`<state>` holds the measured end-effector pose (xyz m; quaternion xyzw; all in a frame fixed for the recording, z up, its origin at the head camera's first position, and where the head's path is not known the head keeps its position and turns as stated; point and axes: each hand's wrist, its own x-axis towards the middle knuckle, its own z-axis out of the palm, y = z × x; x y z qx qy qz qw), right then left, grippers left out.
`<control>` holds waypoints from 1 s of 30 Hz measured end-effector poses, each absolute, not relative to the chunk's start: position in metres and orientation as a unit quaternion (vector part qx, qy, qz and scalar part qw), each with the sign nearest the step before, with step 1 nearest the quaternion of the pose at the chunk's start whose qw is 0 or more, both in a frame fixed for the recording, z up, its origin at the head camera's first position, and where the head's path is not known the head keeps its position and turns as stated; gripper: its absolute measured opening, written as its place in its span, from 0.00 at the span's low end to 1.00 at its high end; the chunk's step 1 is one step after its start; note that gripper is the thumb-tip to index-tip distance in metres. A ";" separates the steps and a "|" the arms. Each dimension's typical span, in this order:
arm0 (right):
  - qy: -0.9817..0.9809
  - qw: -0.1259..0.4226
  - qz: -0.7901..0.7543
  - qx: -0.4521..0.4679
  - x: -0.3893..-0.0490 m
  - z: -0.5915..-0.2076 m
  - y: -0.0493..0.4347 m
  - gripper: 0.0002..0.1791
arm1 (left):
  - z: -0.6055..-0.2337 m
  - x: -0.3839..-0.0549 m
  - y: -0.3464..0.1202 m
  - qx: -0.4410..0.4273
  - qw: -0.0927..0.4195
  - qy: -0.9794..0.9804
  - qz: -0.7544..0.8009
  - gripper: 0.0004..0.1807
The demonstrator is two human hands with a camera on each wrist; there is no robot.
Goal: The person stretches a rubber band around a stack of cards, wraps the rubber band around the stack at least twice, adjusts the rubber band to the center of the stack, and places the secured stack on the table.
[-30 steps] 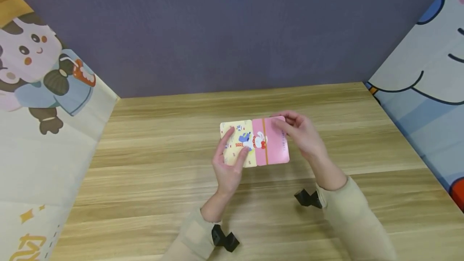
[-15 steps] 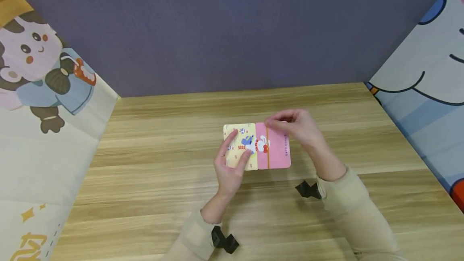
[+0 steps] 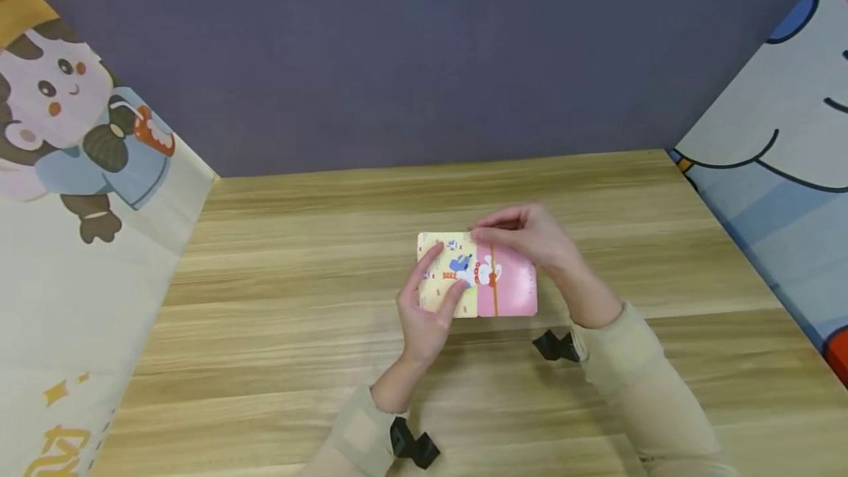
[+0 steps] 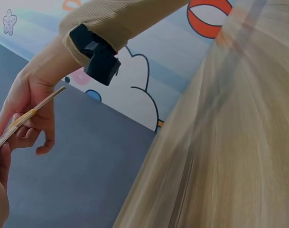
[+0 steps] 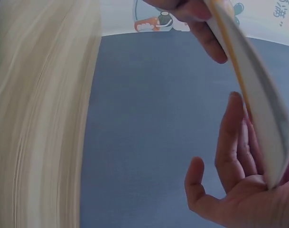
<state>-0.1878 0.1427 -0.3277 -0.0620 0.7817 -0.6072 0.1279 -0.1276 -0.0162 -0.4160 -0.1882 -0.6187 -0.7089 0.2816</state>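
A small notebook (image 3: 517, 297), cream on its left part and pink on its right, is held up over the table in the head view. Cartoon animals decorate the cover, and an orange elastic band (image 3: 495, 297) crosses the pink part. My left hand (image 3: 422, 326) grips the cream part, thumb and a finger on the front, other fingers hidden behind. At the top edge, near the seam between the colours, my right hand (image 3: 539, 238) pinches the notebook with thumb in front. Both wrist views catch it edge-on, its page edges (image 5: 258, 90) visible from the right wrist.
Below the hands lies a wood-grain table (image 3: 265, 278). A dark blue-grey wall (image 3: 424, 57) rises at its back edge, with cartoon-printed panels at left (image 3: 86, 300) and right (image 3: 762, 190). Each sleeve carries a black wrist mount (image 3: 414, 444).
My right hand has slid left along the notebook's top edge, from the pink outer corner to the seam. The notebook and left hand have shifted slightly right and toward me.
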 end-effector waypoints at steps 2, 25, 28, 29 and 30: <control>0.772 0.128 -0.619 -0.065 -0.188 -0.329 0.146 0.11 | -0.416 -0.128 -0.016 -0.183 0.277 -0.616 -0.714 0.28; 0.802 0.129 -0.581 -0.042 -0.191 -0.327 0.153 0.15 | -0.416 -0.130 -0.019 -0.193 0.271 -0.622 -0.709 0.28; 0.797 0.129 -0.589 -0.034 -0.192 -0.329 0.152 0.13 | -0.416 -0.129 -0.019 -0.192 0.269 -0.627 -0.705 0.28; 0.795 0.129 -0.592 -0.031 -0.192 -0.330 0.152 0.13 | -0.416 -0.129 -0.019 -0.193 0.267 -0.627 -0.706 0.29; 0.796 0.132 -0.590 -0.027 -0.191 -0.330 0.152 0.12 | -0.416 -0.129 -0.019 -0.198 0.265 -0.628 -0.704 0.29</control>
